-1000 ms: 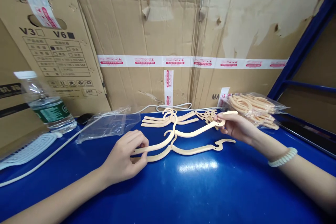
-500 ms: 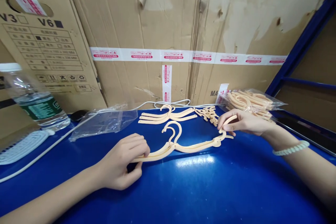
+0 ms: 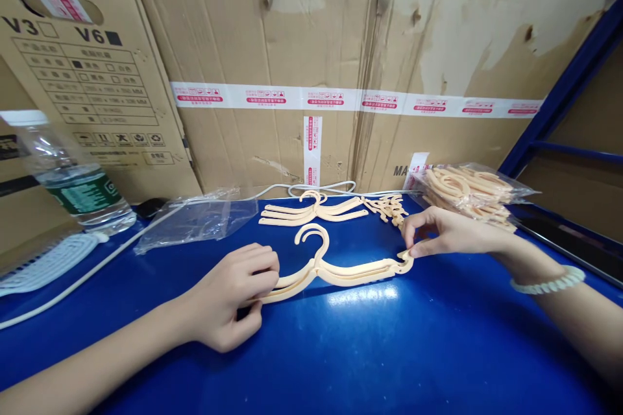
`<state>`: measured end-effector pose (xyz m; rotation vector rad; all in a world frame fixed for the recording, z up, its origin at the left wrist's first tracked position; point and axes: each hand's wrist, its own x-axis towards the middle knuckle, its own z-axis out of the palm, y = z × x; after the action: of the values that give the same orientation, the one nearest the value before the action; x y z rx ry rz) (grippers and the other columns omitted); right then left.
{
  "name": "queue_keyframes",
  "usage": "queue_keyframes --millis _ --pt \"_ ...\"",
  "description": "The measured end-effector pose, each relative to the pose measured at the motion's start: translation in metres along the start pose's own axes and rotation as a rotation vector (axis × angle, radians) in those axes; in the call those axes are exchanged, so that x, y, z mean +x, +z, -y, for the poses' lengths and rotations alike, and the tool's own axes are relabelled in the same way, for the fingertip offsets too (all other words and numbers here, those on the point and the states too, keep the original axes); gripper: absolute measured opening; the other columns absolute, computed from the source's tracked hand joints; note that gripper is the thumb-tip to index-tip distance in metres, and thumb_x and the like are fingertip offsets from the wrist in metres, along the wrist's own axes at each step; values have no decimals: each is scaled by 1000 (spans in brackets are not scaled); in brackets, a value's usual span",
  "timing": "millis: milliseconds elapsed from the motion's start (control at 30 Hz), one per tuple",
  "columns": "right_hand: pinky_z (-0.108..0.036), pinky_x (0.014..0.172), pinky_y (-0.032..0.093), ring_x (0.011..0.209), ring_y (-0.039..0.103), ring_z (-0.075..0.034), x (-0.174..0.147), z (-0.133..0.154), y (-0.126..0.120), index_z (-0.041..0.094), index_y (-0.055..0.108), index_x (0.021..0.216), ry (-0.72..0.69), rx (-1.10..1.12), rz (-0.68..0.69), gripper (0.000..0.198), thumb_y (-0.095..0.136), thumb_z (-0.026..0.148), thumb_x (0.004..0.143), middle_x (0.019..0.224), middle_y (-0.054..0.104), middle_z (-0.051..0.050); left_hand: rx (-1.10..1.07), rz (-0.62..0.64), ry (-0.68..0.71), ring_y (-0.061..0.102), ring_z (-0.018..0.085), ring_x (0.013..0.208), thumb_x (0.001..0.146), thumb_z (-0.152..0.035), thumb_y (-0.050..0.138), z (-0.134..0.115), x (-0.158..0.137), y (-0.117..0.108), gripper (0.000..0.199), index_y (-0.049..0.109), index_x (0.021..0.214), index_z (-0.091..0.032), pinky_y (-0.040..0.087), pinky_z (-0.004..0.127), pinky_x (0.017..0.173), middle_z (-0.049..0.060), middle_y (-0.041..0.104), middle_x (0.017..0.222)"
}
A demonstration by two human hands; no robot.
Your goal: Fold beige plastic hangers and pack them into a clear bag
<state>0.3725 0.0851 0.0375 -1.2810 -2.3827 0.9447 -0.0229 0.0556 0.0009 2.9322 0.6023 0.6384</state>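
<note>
A cream-coloured plastic clothes hanger point(image 3: 357, 274) with a double hook lies across the blue table point(image 3: 370, 356). My left hand point(image 3: 238, 295) is closed round its left arm and covers that end. At the right end sits a small curved hook piece point(image 3: 403, 263). My right hand point(image 3: 445, 231) pinches this piece between thumb and fingertips, against the hanger's tip; the fingers partly hide it. Behind are several more hangers point(image 3: 292, 213), stacked, and beside them a pile of small loose hook pieces point(image 3: 387, 207).
Bagged hangers point(image 3: 467, 188) lie at the back right, near a dark flat object point(image 3: 559, 240). On the left are a crumpled clear bag point(image 3: 195, 224), a water bottle point(image 3: 80, 188), a white hairbrush point(image 3: 58, 262) and a white cable point(image 3: 111, 256). Cardboard point(image 3: 272, 45) walls the back.
My right hand has moved slightly left and down, bringing the small hook piece round against the hanger's right end. The hanger's two hooks have shifted closer in line. My left hand keeps its hold.
</note>
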Motion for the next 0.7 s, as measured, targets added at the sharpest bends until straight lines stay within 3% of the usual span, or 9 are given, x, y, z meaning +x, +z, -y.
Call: queue_keyframes --millis 167,367,533,700 --pt "-35 80 47 88 62 -22 1 -2 0 20 71 74 -92 -111 -15 26 72 45 78 84 68 -4 19 9 7 39 20 62 64 -12 45 1 0 1 14 35 67 -21 30 36 58 4 49 74" --pt "-32 75 47 80 63 -20 2 2 6 19 69 75 -68 -137 -65 27 69 45 80 84 68 -5 52 -14 13 36 19 61 65 -13 45 -1 1 2 12 36 67 -21 28 35 57 3 48 71" --pt "-32 73 46 79 61 -19 5 18 26 19 69 82 -112 -216 -177 21 63 39 85 83 68 -5 93 -14 6 34 19 61 66 -13 44 -3 2 2 10 37 67 -21 28 34 56 2 45 68" --pt "-33 75 46 84 58 -20 9 31 49 20 68 98 -187 -266 -161 22 63 38 87 93 66 -7 80 -10 -14 39 19 64 69 -13 45 -4 2 3 11 38 72 -20 31 34 58 4 50 76"
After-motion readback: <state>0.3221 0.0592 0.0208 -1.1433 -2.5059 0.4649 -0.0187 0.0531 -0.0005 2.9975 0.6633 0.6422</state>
